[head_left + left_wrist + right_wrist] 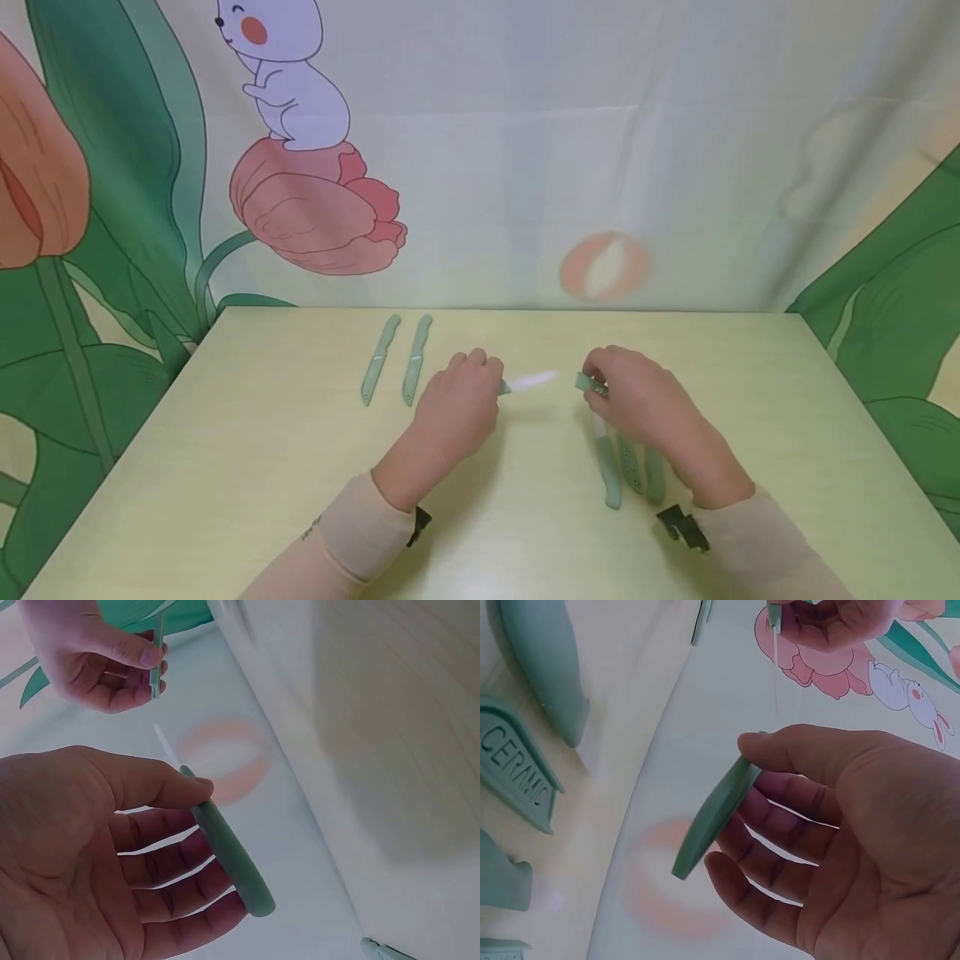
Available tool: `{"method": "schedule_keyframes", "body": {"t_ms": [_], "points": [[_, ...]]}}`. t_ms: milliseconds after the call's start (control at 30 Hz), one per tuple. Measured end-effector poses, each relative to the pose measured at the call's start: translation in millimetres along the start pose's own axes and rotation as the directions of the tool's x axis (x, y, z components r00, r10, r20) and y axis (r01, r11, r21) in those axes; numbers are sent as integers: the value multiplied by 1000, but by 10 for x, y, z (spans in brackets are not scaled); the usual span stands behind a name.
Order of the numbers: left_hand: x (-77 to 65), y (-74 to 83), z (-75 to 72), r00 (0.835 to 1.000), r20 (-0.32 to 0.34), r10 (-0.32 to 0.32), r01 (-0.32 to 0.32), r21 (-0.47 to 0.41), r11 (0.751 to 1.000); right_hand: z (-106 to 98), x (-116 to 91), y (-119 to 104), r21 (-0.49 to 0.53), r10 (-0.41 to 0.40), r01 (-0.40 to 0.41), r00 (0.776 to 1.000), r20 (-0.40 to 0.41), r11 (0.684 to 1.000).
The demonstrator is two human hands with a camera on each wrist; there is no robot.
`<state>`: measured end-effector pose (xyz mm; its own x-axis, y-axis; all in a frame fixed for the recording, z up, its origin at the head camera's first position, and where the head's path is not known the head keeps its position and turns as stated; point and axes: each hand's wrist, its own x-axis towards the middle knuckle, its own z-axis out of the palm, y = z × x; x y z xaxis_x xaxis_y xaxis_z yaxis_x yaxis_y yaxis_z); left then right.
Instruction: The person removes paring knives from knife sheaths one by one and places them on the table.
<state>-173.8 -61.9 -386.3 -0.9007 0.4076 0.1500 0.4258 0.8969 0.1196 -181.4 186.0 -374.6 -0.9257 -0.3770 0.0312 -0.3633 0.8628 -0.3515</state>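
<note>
My left hand (459, 400) grips a small knife by its green handle (237, 859), thumb on one side and fingers on the other. The knife's white blade (534, 381) points right, toward my other hand. My right hand (641, 390) pinches a green blade sheath (714, 817) between thumb and fingers. Blade tip and sheath are a short gap apart above the table. Below the right hand lie a bare knife (611, 475), a sheath marked CERAMIC (519, 769) and another green handle (655, 477), partly hidden by the hand.
Two sheathed green knives (381, 360) lie side by side at the back left of the pale yellow table (247, 467). A printed curtain (480, 167) hangs right behind the table's far edge. Another sheath (502, 949) shows at the corner of the right wrist view.
</note>
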Motion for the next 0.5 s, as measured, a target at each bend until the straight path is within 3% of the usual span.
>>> {"method": "schedule_keyframes", "body": {"t_ms": [333,433,500], "points": [[9,85,16,998,45,-39,41,-46,998,-18,-32,16,50,45,-48,997,65,998],[34,111,57,993,100,-68,83,-154,985,-7,-30,12,52,69,-74,993,95,996],[47,129,87,983,157,-94,132,-250,959,8,-28,11,54,89,-96,989,115,994]]}}
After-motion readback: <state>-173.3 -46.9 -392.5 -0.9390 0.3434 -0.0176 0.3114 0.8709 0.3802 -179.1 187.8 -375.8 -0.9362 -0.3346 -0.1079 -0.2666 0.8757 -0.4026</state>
